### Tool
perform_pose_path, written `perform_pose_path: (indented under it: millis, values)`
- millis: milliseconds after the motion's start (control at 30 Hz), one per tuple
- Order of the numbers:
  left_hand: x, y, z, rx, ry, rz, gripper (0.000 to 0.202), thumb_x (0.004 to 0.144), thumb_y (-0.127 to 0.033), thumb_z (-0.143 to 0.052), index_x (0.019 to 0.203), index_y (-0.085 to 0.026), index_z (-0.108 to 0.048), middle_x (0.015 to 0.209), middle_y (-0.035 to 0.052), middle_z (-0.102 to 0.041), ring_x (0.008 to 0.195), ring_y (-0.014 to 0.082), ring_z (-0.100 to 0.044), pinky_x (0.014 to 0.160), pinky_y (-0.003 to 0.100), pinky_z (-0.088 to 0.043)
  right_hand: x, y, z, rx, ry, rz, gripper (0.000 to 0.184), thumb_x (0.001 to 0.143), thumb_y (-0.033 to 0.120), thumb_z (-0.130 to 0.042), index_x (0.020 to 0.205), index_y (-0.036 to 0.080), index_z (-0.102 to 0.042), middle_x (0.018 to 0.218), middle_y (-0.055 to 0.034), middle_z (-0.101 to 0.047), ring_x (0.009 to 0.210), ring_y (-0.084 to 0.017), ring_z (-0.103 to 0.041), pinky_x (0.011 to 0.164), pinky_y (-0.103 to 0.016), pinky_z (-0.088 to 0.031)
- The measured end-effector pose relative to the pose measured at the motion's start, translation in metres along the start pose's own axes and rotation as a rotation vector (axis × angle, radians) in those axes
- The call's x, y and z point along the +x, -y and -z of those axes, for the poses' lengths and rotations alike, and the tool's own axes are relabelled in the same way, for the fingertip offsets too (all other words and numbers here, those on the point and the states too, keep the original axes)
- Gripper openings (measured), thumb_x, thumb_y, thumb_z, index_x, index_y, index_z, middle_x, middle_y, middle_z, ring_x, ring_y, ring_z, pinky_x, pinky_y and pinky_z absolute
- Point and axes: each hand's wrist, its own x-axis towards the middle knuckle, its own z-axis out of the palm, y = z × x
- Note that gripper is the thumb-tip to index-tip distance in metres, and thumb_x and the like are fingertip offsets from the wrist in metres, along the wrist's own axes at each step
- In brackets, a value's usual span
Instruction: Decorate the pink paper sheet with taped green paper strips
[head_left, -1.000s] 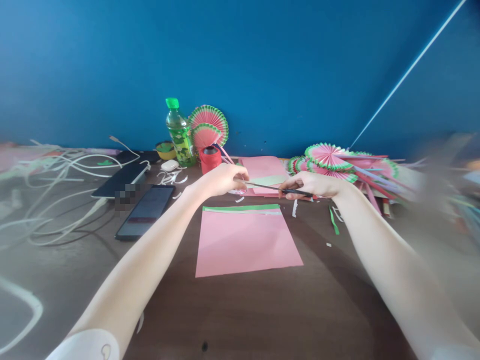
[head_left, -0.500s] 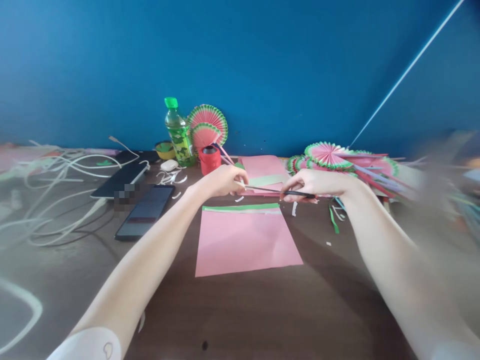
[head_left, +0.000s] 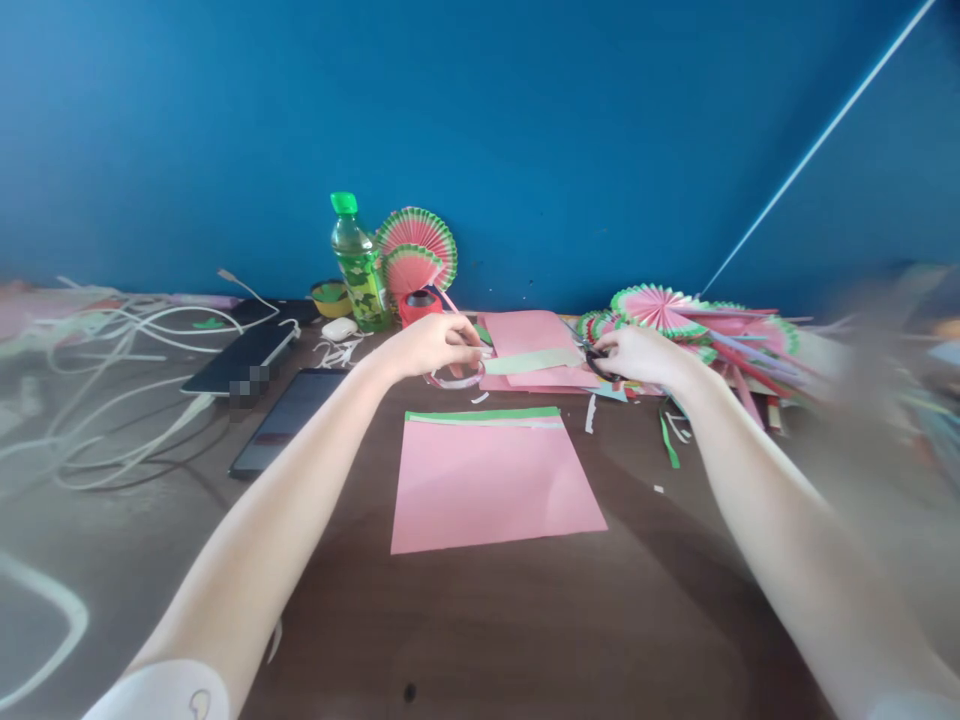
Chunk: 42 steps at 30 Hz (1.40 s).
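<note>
My left hand point(head_left: 441, 345) is closed on a thin ring that looks like a roll of tape point(head_left: 455, 379), just beyond the pink sheet on the desk. My right hand point(head_left: 634, 352) is closed around the dark handles of scissors point(head_left: 602, 364), their blades directed back and left beside the paper stack. Between both hands lies the stack of pink paper point(head_left: 529, 335) with a pale green strip point(head_left: 536, 361) across it. Nearer to me, a pink sheet point(head_left: 495, 480) lies flat, with a green strip point(head_left: 480, 412) along its far edge.
At the back left stand a green-capped bottle point(head_left: 356, 265), folded watermelon fans point(head_left: 420, 245) and a red container point(head_left: 417, 305). More fans point(head_left: 660, 308) lie at the right. A phone point(head_left: 289, 420), a dark device point(head_left: 244, 355) and white cables point(head_left: 112, 400) occupy the left.
My right hand has moved slightly right and back with the scissors, away from my left hand. The left hand has shifted slightly left, and the ring now shows below its fingers.
</note>
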Motion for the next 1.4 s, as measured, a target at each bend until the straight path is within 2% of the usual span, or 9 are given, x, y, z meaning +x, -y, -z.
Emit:
perform_pose_path:
  millis: [167, 333, 500, 600, 767, 867, 1100, 1267, 1400]
  values:
    - [0.002, 0.003, -0.004, -0.161, 0.072, -0.019, 0.026, 0.073, -0.030, -0.057, 0.095, -0.017, -0.054, 0.086, 0.0061, -0.067, 0.069, 0.0151, -0.064, 0.063, 0.027, -0.047, 0.002, 0.000, -0.010, -0.101, 0.016, -0.071, 0.021, 0.066, 0.029, -0.057, 0.081, 0.017, -0.066, 0.065, -0.0068, -0.065, 0.051, -0.018, -0.057, 0.048, -0.027, -0.040]
    - [0.004, 0.006, -0.006, -0.245, 0.004, -0.023, 0.033, 0.068, -0.019, -0.060, 0.100, -0.014, -0.056, 0.087, 0.0076, -0.067, 0.082, 0.0178, -0.062, 0.075, 0.031, -0.046, 0.003, 0.004, -0.016, -0.168, -0.117, -0.021, 0.022, 0.071, 0.025, -0.052, 0.083, 0.015, -0.068, 0.075, -0.0130, -0.067, 0.069, -0.026, -0.062, 0.059, -0.031, -0.042]
    - [0.008, 0.003, -0.014, -0.471, -0.037, 0.106, 0.035, 0.060, -0.013, -0.066, 0.094, -0.012, -0.060, 0.087, 0.0091, -0.067, 0.080, 0.0181, -0.062, 0.075, 0.032, -0.046, -0.004, 0.031, -0.018, 0.122, -0.242, 0.262, 0.025, 0.077, 0.027, -0.046, 0.087, 0.017, -0.066, 0.091, -0.0070, -0.067, 0.087, -0.022, -0.060, 0.077, -0.029, -0.042]
    - [0.009, 0.000, -0.018, -0.563, -0.060, 0.173, 0.031, 0.056, -0.012, -0.068, 0.086, -0.012, -0.062, 0.084, 0.0073, -0.067, 0.081, 0.0186, -0.062, 0.077, 0.032, -0.047, -0.010, 0.051, -0.024, 0.362, -0.338, 0.363, 0.022, 0.076, 0.028, -0.048, 0.086, 0.016, -0.064, 0.093, -0.0061, -0.066, 0.085, -0.019, -0.060, 0.081, -0.030, -0.043]
    - [0.008, -0.004, -0.024, -0.638, 0.071, 0.142, 0.027, 0.059, -0.013, -0.068, 0.086, -0.012, -0.061, 0.083, 0.0077, -0.068, 0.080, 0.0179, -0.063, 0.080, 0.033, -0.048, -0.016, 0.072, -0.040, 0.664, -0.386, 0.471, 0.015, 0.075, 0.024, -0.052, 0.086, 0.017, -0.059, 0.090, -0.0053, -0.064, 0.085, -0.017, -0.061, 0.081, -0.030, -0.047]
    - [0.008, -0.005, -0.028, -0.707, 0.134, 0.128, 0.023, 0.062, -0.012, -0.067, 0.082, -0.012, -0.057, 0.088, 0.0102, -0.068, 0.081, 0.0182, -0.064, 0.081, 0.036, -0.048, -0.016, 0.077, -0.049, 0.734, -0.409, 0.515, 0.016, 0.075, 0.019, -0.052, 0.089, 0.017, -0.058, 0.095, -0.0062, -0.063, 0.091, -0.017, -0.060, 0.086, -0.031, -0.046]
    - [0.010, -0.004, -0.035, -0.789, 0.148, 0.148, 0.025, 0.065, -0.007, -0.063, 0.087, -0.013, -0.052, 0.092, 0.0108, -0.067, 0.079, 0.0185, -0.065, 0.081, 0.037, -0.048, -0.013, 0.077, -0.061, 0.784, -0.405, 0.591, 0.020, 0.077, 0.017, -0.050, 0.093, 0.018, -0.062, 0.107, -0.0061, -0.062, 0.100, -0.018, -0.058, 0.091, -0.032, -0.044]
    - [0.011, -0.004, -0.038, -0.787, 0.125, 0.166, 0.025, 0.067, -0.006, -0.061, 0.090, -0.012, -0.053, 0.088, 0.0110, -0.067, 0.078, 0.0199, -0.065, 0.081, 0.039, -0.047, -0.013, 0.079, -0.064, 0.872, -0.382, 0.530, 0.016, 0.075, 0.018, -0.054, 0.087, 0.018, -0.064, 0.104, -0.0068, -0.064, 0.093, -0.019, -0.062, 0.084, -0.033, -0.049]
    - [0.012, -0.004, -0.040, -0.788, 0.111, 0.192, 0.016, 0.071, -0.012, -0.059, 0.085, -0.012, -0.053, 0.079, 0.0097, -0.067, 0.075, 0.0194, -0.065, 0.080, 0.038, -0.046, -0.013, 0.080, -0.064, 0.877, -0.393, 0.493, 0.011, 0.073, 0.022, -0.057, 0.082, 0.018, -0.063, 0.096, -0.0066, -0.067, 0.086, -0.020, -0.064, 0.078, -0.035, -0.051]
